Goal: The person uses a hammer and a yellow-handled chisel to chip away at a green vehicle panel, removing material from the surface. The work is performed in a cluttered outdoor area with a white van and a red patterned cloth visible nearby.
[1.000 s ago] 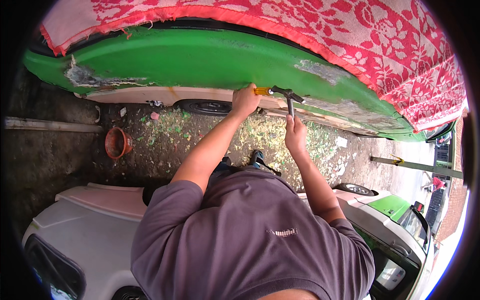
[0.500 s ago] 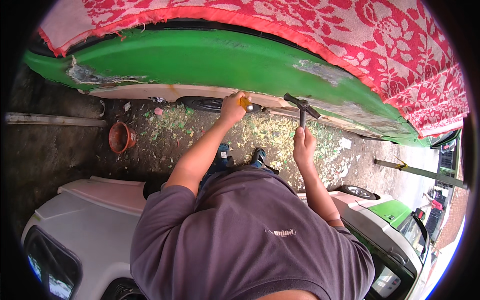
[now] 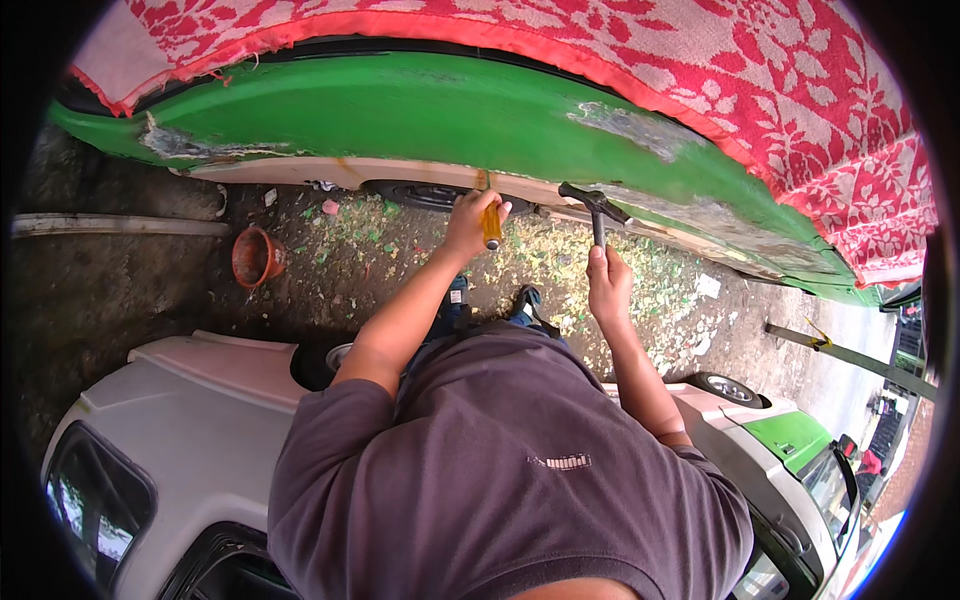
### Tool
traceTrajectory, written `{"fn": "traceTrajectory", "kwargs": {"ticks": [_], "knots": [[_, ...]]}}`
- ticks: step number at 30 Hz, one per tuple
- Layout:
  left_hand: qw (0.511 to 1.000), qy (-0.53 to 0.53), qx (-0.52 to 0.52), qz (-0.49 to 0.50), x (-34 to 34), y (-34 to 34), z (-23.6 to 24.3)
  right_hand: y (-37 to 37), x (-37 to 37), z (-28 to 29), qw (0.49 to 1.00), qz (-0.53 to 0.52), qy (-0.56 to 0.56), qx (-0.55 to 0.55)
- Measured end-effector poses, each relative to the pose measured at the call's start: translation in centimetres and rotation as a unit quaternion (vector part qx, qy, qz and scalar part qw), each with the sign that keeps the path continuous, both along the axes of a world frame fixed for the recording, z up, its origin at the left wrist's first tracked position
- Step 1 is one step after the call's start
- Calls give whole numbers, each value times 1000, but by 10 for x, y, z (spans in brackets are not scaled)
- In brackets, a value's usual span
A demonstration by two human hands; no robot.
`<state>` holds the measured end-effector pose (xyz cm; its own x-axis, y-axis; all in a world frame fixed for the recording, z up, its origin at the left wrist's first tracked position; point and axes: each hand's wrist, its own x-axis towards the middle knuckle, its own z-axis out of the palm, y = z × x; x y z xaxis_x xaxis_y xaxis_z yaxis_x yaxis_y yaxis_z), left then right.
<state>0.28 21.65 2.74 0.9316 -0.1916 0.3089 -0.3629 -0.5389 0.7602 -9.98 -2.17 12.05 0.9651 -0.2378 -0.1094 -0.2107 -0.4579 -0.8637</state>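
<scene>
My left hand (image 3: 465, 227) grips a yellow-handled tool (image 3: 491, 225), which looks like a screwdriver or chisel, its thin end pointing up at the pale lower strip (image 3: 335, 172) of a green car body (image 3: 380, 110). Whether the tip touches is unclear. My right hand (image 3: 609, 285) holds a hammer by its shaft, the dark head (image 3: 597, 200) to the right of the yellow handle and just in front of the strip. The green paint has rough, stripped patches (image 3: 625, 128). A black wheel (image 3: 405, 192) shows under the strip, partly behind my left hand.
A red patterned cloth (image 3: 740, 70) drapes the car's top. An orange bucket (image 3: 258, 257) stands left on the flake-strewn ground (image 3: 560, 280). Pipes or posts lie at left (image 3: 120, 225) and right (image 3: 850, 357). A white-and-green vehicle (image 3: 190, 430) is behind me.
My left hand has dropped lower, and its tool has turned from level to upright. My right hand has shifted right and down with the hammer, then slightly back up.
</scene>
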Motion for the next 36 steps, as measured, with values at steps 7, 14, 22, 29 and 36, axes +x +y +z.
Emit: {"fn": "traceTrajectory", "kwargs": {"ticks": [7, 14, 22, 29, 36], "knots": [[997, -47, 47, 27, -4, -2, -5, -17, 3, 3, 999, 29, -9, 17], [998, -51, 9, 20, -13, 8, -16, -13, 0, 8, 999, 38, -17, -4], [999, -42, 14, 7, -13, 25, -19, 8, -15, 23, 999, 37, -5, -38], [999, -38, -23, 0, -4, 32, -7, 27, -27, 23, 1000, 11, -4, -27], [996, -71, -46, -3, 2, 48, -9, 40, -34, 24, 1000, -13, -16, -17]]}}
